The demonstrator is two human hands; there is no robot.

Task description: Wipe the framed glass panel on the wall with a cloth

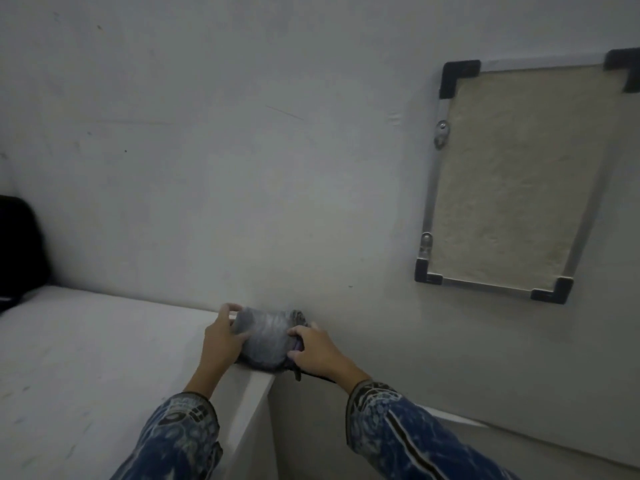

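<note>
A grey cloth (266, 337) lies bunched on the far right corner of a white table (86, 358), against the wall. My left hand (221, 341) grips its left side and my right hand (317, 349) grips its right side, fingers curled into the fabric. The framed glass panel (512, 174) hangs on the wall up and to the right of the hands. It has a pale textured face, a thin metal frame and black corner pieces. Its top right corner is cut off by the image edge.
A black object (19, 244) stands at the far left end of the table against the wall. Right of the table's edge there is a gap (311, 427) down to the floor beside the wall. Two metal clips sit on the panel's left frame edge.
</note>
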